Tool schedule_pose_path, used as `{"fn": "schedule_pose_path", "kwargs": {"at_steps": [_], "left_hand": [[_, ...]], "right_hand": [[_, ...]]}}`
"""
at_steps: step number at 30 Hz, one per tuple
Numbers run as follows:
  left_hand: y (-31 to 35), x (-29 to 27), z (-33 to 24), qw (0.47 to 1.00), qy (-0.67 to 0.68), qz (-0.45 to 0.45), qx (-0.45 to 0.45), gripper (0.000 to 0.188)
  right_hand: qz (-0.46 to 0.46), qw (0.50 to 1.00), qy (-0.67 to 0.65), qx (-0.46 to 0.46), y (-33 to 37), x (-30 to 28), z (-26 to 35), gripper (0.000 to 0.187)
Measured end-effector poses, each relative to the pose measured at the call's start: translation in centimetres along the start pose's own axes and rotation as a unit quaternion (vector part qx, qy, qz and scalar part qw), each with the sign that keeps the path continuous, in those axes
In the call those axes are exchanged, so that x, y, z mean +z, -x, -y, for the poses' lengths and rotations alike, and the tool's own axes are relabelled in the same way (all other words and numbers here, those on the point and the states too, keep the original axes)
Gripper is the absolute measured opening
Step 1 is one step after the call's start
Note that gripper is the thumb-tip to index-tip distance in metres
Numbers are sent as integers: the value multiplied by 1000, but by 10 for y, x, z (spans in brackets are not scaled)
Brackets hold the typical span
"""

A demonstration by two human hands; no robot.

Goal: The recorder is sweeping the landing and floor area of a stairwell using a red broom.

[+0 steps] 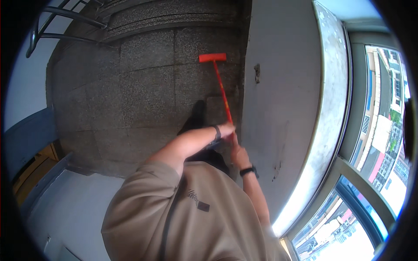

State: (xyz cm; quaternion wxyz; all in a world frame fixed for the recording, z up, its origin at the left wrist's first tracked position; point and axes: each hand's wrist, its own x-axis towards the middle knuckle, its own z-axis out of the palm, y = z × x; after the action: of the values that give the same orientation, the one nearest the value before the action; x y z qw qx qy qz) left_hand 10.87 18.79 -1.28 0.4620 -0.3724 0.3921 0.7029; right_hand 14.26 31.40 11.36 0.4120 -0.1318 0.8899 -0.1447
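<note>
Red is being shown along one T-shaped tool point(220, 80), which is being gripped by two hands. The handle is being clamped by the left hand point(226, 130) and, nearer the body, by the right hand point(239, 156); fingers are being closed around it in both. Two dark bands are being worn, one on the left wrist point(218, 134), one on the right point(248, 170). A thin, straight handle with yellowish marks is being topped by one broad, plain crossbar point(213, 57). The tool is being held in front of the body, over the grey tiled floor point(146, 91), beside a pale wall point(283, 87). Whether the floor is being touched by the crossbar cannot be told.
</note>
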Motion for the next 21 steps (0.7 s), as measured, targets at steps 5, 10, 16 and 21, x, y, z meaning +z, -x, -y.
{"fn": "schedule_pose_path", "kwargs": {"at_steps": [5,10,16,21], "left_hand": [[28,-7,35,963,-237,97,-78,34],[27,-46,23,979,-183,79,-50,29],[4,-135,-34,993,-33,-106,34,22],[34,-134,-83,860,-337,-261,280,47]], "right_hand": [[59,993,28,101,94,23,-1,70],[129,976,51,168,89,23,13,71],[22,998,50,41,-31,-1,24,70],[7,998,50,-22,-135,-52,70,70]]}}
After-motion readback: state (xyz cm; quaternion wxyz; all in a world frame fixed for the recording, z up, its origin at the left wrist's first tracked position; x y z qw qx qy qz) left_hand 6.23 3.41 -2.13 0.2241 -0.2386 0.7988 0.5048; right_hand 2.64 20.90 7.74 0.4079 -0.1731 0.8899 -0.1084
